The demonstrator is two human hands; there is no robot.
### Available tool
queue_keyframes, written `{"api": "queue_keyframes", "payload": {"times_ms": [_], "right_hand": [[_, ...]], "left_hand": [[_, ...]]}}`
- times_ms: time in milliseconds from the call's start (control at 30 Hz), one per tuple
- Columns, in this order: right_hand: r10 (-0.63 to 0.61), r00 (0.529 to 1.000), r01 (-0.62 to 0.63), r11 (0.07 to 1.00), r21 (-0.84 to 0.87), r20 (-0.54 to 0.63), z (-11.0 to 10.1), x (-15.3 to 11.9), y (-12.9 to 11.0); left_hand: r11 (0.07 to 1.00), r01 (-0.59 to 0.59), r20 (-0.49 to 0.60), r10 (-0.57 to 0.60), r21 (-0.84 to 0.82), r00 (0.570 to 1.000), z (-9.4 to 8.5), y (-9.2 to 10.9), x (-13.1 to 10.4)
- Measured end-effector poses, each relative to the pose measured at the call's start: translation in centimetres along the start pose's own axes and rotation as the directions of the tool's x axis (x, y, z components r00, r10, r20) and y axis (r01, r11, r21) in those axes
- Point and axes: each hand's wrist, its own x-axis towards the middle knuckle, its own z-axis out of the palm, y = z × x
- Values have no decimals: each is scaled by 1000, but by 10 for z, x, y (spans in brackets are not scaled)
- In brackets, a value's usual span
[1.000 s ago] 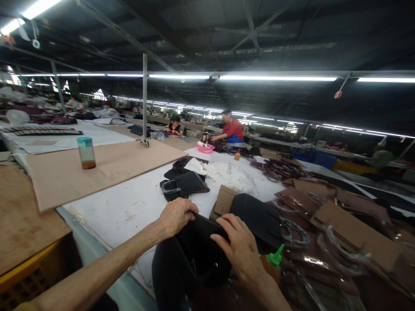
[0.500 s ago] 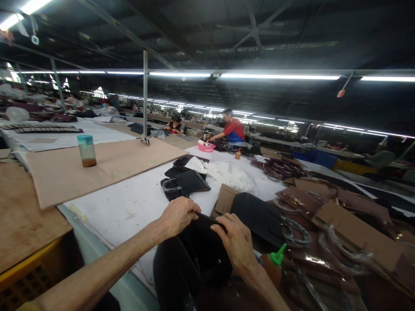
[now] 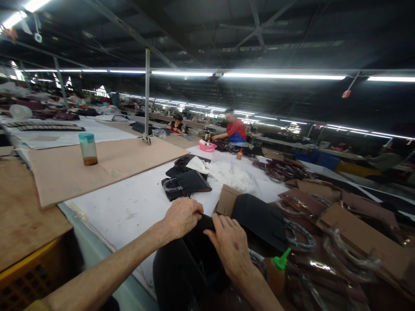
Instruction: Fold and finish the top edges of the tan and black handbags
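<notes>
My left hand pinches the top edge of a black handbag, its fingers closed over the rim. Close beside it, my right hand grips the same edge, with the thumb on the near side. The body of this bag hangs down towards me; its dark lower part blends into other dark shapes. Just right of my right hand lies another black bag with plastic-wrapped handles. A glue bottle with a green nozzle stands by my right forearm. Beyond my left hand rests a smaller black handbag.
Brown bags with cardboard pieces are heaped at the right. A white plastic bag and a pink basket lie farther back, near a co-worker. A cup stands on a beige board; a yellow crate is lower left.
My right hand has shifted left along the rim, closer to my left hand. The bag's opening, visible before, is now mostly hidden. The view has moved slightly.
</notes>
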Motion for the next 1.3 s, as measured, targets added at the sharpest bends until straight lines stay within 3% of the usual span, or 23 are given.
{"api": "queue_keyframes", "payload": {"times_ms": [200, 367, 633, 767, 833, 933, 1033, 1133, 1300], "right_hand": [[78, 995, -83, 993, 81, 62, -1, 8, -3], [111, 984, -130, 981, 142, 138, -6, 13, -2], [84, 986, -95, 993, 65, 147, -13, 14, -8], [67, 976, -92, 989, 114, 205, -18, 18, -12], [71, 961, -121, 977, 177, 266, -23, 21, -6], [53, 930, -171, 939, 298, 365, -37, 25, 19], [82, 901, -303, 822, 481, 427, -53, 19, 46], [114, 902, -356, 743, 567, 417, -58, 5, 57], [188, 928, -334, 802, 495, 321, -43, -13, 43]], "left_hand": [[1000, 11, -15, -11, 18, 1000, 2, 0, 0], [998, -19, -5, 19, -65, 1000, 2, -7, 0], [992, -41, 35, 45, -115, 998, -2, -9, -1], [989, -138, 22, 140, -51, 990, -2, -7, -3], [987, -155, 27, 156, -42, 987, -1, -8, -3], [994, -90, 49, 93, -60, 995, 0, -9, -3], [997, -39, 40, 42, -64, 998, 0, -9, -1], [998, -22, 38, 25, -66, 999, 0, -8, 0], [997, -13, 45, 16, -81, 999, -2, -6, -1]]}}
